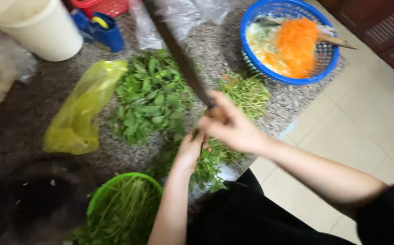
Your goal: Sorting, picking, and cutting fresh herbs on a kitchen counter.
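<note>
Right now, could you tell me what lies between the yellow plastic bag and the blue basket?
In the head view, a heap of green leafy herbs lies between the yellow bag and the blue basket.

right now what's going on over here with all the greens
A person sits over a speckled stone surface spread with leafy green herbs. The right hand grips a long dark knife, blade raised and blurred above the pile. The left hand presses down on a bunch of herbs beneath it. A green basket of stems sits near the person, a blue basket of shredded carrot farther off, and a yellow plastic bag beside the herbs.
</note>
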